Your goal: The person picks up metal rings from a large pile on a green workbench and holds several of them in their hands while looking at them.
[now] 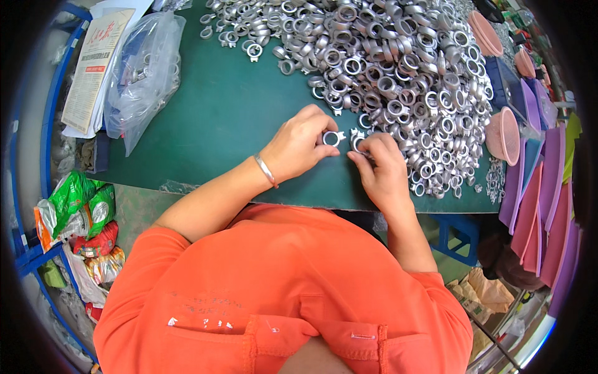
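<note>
Silver-grey rings (339, 138) were pinched singly by the left hand (300, 140) and right hand (383, 165), presumably for easy viewing, near the front edge of the counter (212, 118).

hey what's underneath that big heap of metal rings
The green tabletop shows around the heap of metal rings, so it likely continues beneath; anything buried under there is hidden.

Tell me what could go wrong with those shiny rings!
The round, tabbed silver metal ring pinched in the left hand might slip free. The heap of grey metal rings could slide toward the right hand, and some near the front edge of the flat green table may fall.
</note>
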`<move>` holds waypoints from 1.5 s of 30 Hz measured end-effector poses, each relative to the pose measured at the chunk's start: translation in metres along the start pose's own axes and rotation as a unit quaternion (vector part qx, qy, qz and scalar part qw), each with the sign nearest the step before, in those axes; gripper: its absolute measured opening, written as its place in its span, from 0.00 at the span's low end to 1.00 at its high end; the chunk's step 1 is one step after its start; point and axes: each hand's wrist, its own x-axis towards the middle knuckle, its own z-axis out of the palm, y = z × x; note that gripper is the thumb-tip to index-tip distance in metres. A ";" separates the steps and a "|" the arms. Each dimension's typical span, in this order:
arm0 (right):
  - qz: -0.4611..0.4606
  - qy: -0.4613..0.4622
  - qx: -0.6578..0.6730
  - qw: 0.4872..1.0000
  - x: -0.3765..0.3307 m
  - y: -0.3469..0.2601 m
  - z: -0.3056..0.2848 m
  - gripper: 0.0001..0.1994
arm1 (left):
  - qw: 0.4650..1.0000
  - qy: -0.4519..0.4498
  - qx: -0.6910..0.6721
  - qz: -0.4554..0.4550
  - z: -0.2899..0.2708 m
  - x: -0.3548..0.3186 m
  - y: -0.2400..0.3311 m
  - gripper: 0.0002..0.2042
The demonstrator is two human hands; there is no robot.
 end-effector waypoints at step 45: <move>0.091 -0.060 -0.145 0.983 0.004 -0.019 0.009 0.10 | 0.954 0.057 0.227 0.188 -0.011 0.028 -0.022 0.10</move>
